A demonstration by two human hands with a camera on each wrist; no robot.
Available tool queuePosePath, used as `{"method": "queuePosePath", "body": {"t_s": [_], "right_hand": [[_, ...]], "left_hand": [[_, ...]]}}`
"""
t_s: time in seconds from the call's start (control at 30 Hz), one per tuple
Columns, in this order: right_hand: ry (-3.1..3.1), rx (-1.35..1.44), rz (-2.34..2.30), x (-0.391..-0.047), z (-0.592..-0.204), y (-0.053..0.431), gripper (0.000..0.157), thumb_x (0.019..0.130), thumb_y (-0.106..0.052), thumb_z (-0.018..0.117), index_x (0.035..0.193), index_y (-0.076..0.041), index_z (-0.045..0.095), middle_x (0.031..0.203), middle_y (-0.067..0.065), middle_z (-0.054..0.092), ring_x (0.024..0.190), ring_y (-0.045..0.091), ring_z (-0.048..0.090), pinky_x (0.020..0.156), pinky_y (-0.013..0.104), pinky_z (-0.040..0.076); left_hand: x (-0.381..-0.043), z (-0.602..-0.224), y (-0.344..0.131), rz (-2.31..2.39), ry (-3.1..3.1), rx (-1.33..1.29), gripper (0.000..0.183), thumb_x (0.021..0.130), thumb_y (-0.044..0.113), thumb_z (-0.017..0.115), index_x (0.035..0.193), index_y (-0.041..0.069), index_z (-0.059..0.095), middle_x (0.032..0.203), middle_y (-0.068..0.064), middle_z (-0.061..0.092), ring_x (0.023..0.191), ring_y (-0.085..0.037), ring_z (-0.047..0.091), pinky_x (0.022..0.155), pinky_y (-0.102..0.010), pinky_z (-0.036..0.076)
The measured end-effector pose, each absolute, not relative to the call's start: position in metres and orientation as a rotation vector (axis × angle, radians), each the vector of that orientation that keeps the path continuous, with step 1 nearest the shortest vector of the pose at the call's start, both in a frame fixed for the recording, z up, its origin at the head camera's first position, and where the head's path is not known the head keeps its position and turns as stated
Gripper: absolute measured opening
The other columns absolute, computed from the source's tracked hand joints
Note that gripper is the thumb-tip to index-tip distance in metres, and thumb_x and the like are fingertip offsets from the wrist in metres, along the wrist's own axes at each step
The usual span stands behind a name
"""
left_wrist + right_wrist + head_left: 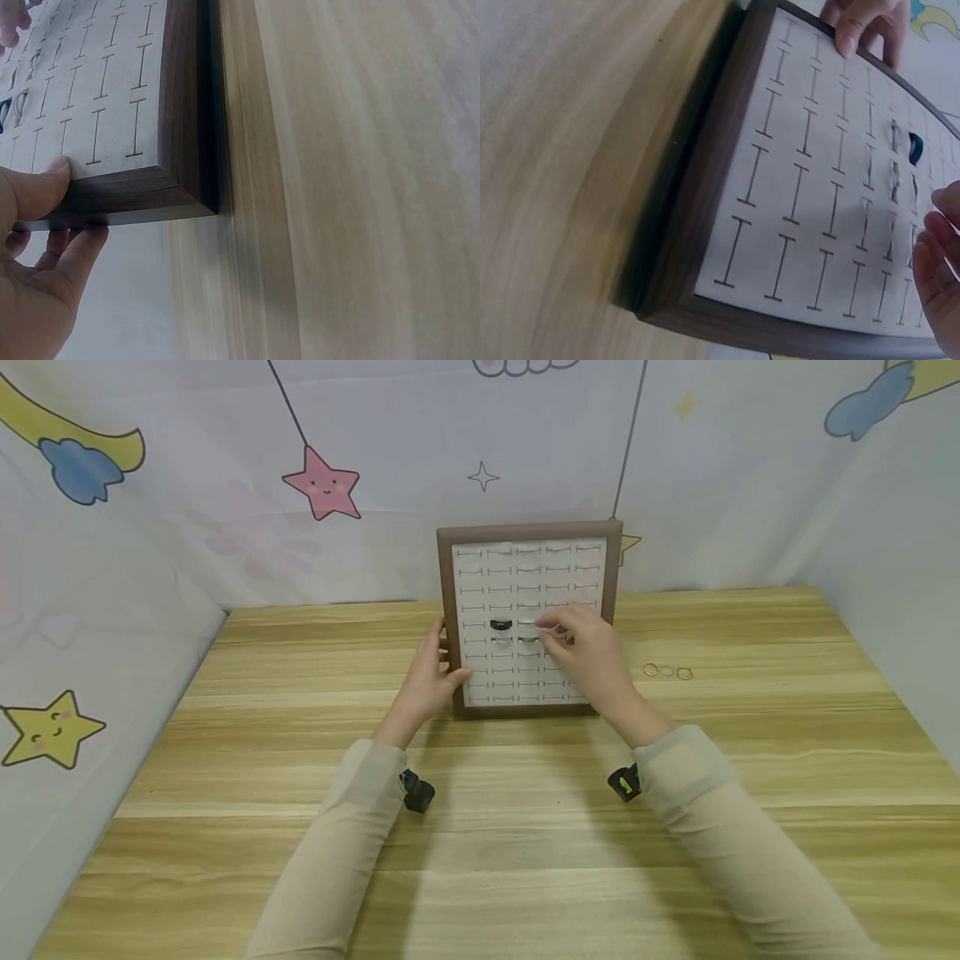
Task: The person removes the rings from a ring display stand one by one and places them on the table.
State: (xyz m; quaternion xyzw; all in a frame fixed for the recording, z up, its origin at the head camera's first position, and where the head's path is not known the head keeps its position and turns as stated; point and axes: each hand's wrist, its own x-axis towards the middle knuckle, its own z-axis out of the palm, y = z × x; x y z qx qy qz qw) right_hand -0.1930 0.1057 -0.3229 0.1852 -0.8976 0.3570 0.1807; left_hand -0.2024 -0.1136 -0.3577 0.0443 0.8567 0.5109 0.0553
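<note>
A ring display board [447,585] with a brown frame and white slotted pad stands tilted back on the table. My left hand [427,681] grips its left edge, thumb on the front and fingers behind. A wide black ring [501,625] sits in a slot left of centre. Just below it are two slim silvery rings [528,640], side by side in their slots. My right hand [592,652] is at the pad right of the black ring, thumb and index fingertips close together. Whether a ring is between them is too small to tell.
Three thin gold-coloured rings [684,674] lie in a row on the wooden table [750,735], right of the board. Behind the table hangs a pale curtain [405,460] printed with stars. Similar pale cloth stands at the left and right sides.
</note>
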Motion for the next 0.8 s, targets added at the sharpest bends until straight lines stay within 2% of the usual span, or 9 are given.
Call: {"method": "queuePosePath", "body": {"t_s": [0.47, 0.8], "right_hand": [[-2.644, 0.521, 0.896, -0.195, -0.333, 0.092, 0.015, 0.089, -0.008, 0.066, 0.102, -0.004, 0.071, 0.108, 0.011, 0.068, 0.098, 0.025, 0.064, 0.086, 0.036, 0.056], [-2.56, 0.57, 0.781, -0.194, -0.34, 0.088, 0.009, 0.089, -0.006, 0.065, 0.095, -0.004, 0.072, 0.097, 0.01, 0.068, 0.09, 0.025, 0.064, 0.076, 0.035, 0.057]], "left_hand": [[-0.202, -0.358, -0.114, 1.54, 2.614, 0.149, 0.081, 0.09, -0.001, 0.06, 0.154, 0.01, 0.01, 0.138, -0.02, 0.036, 0.125, -0.033, 0.043, 0.106, -0.042, 0.047], [-0.202, -0.358, -0.114, 1.539, 2.607, 0.144, 0.082, 0.091, 0.0, 0.06, 0.154, 0.01, 0.009, 0.139, -0.02, 0.036, 0.126, -0.033, 0.043, 0.106, -0.042, 0.047]]}}
